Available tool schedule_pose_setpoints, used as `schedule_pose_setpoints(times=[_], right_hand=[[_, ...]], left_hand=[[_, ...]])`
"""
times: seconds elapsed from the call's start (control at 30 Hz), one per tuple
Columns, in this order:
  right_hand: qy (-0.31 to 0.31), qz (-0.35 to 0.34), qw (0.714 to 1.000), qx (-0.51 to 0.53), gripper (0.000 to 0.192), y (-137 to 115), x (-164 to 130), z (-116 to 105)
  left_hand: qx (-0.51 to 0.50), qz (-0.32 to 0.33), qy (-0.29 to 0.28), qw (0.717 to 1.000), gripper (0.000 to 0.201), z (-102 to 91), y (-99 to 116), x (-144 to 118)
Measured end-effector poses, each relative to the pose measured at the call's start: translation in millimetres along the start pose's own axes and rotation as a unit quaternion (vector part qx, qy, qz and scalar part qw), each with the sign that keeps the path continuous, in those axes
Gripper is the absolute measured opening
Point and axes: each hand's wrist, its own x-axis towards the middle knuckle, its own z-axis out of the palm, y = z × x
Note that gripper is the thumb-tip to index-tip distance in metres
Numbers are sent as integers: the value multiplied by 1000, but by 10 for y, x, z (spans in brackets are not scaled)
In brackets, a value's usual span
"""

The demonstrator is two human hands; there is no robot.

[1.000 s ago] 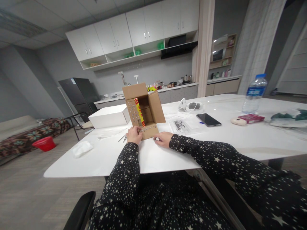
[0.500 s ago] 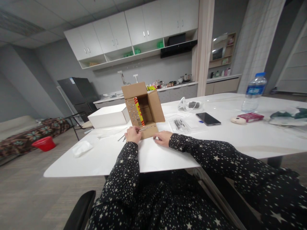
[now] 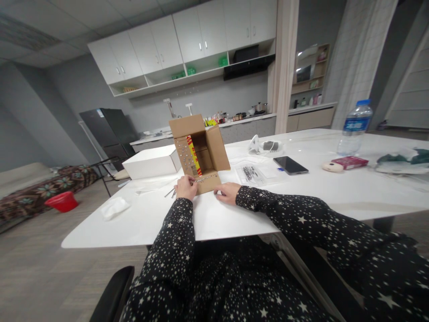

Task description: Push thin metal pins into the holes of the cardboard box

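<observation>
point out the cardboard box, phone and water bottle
Cardboard box (image 3: 218,149), head view, on its right-hand flap
Phone (image 3: 290,164), head view, middle of the screen
Water bottle (image 3: 355,125), head view, on the blue label

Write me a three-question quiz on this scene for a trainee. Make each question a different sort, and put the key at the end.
1. Short answer: which of the person's hands is nearer the white box that stands to the left of the cardboard box?
2. True or false: all the flaps of the cardboard box are folded shut.
3. Multiple choice: what colour is the cap on the bottle? A) red B) blue C) green

Key: 1. The left hand. 2. False; it stands open, its flaps spread. 3. B.
</observation>
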Motion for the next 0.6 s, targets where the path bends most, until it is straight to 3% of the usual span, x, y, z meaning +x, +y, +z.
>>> schedule_pose_setpoints(times=[0.33,0.6], right_hand=[[-2,-2,1000,8,26,-12,-11,-20],[-1,-2,1000,9,27,4,-3,-3]], left_hand=[[-13,20,-19,1000,15,-39,29,-24],[-53,32,24,998,9,-43,33,-18]])
